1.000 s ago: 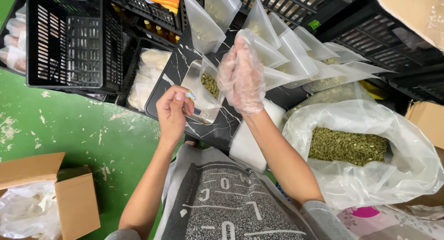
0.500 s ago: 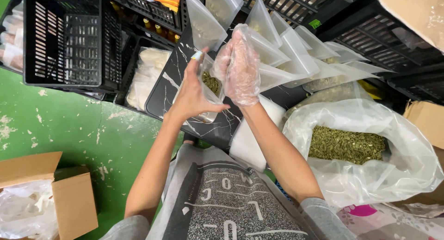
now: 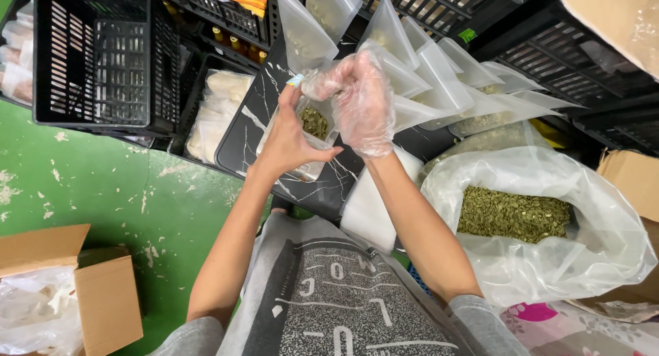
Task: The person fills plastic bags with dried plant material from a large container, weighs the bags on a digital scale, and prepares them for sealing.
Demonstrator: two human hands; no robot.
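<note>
Head view, looking down at both hands over a black marble-pattern tray [image 3: 244,140]. Left hand [image 3: 288,140], bare, cupped under and behind a small clear pouch [image 3: 309,133] partly filled with green seeds, fingers up along the pouch's side, thumb out toward the right. Right hand [image 3: 357,102], in a thin clear plastic glove, closed in a loose fist at the pouch mouth, fingertips pinched on the top edge. Pouch held upright between both hands, just above the tray, seeds settled in its lower part. Behind the pouch, away from the person, a row of other clear pouches [image 3: 439,74] standing fanned, some with seeds at the bottom. Right of the pouch, well apart, a large clear plastic bag [image 3: 583,212] open at the top, holding a heap of green seeds [image 3: 515,215]. Left of the tray, a black bin holding whitish packets [image 3: 216,112], and beyond it an upright black slatted crate [image 3: 93,54]. Near the person's left elbow, a cardboard box [image 3: 103,301] on the green floor [image 3: 103,191]. Grey printed apron [image 3: 329,301] below the arms.
</note>
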